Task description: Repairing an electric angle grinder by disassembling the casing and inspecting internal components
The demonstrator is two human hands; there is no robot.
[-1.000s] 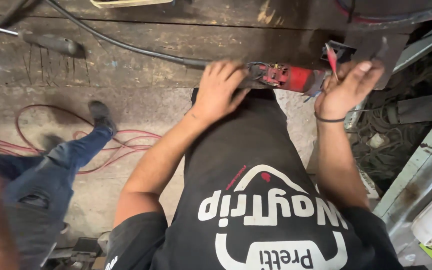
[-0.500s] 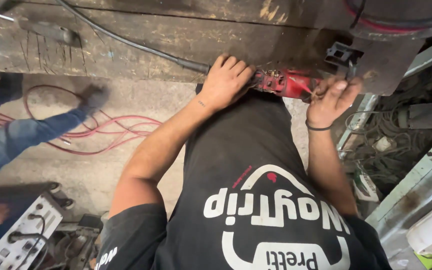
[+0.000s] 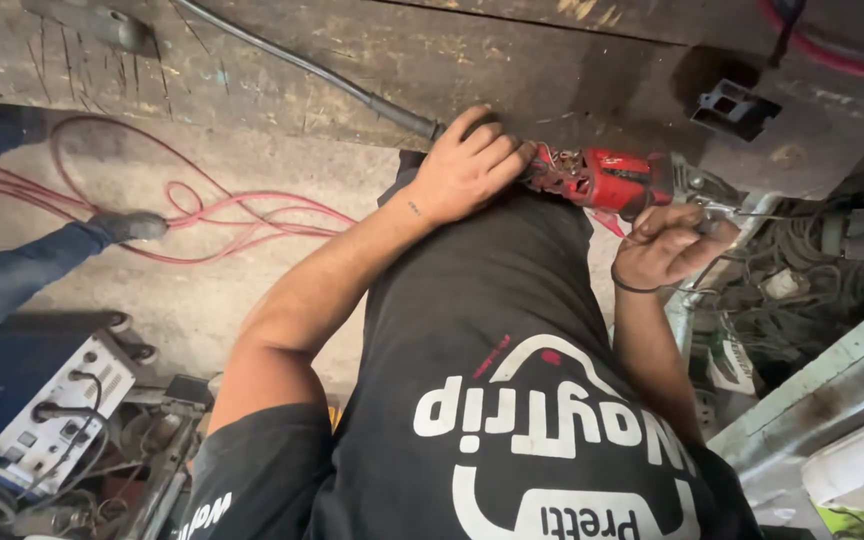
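Note:
A red angle grinder (image 3: 607,178) lies across my lap, over my black shirt. My left hand (image 3: 464,168) is wrapped around its rear handle, where a thick black cable (image 3: 302,68) runs in from the upper left. My right hand (image 3: 664,245) is curled at the grinder's grey metal head (image 3: 697,188), its fingers pinched closed on the head. A dark band circles that wrist. What sits under the fingertips is hidden.
Another person's jeans-clad leg (image 3: 12,275) and shoe (image 3: 127,226) stand at the left on the concrete floor, beside looped red cable (image 3: 207,215). A blue and white welding machine (image 3: 37,410) is at lower left. Tangled wires (image 3: 782,290) and pale metal beams (image 3: 832,390) fill the right.
My right hand has dropped from an open reach over the grinder's front to a closed pinch at its head. My left hand keeps its grip. The other person's leg has shifted left.

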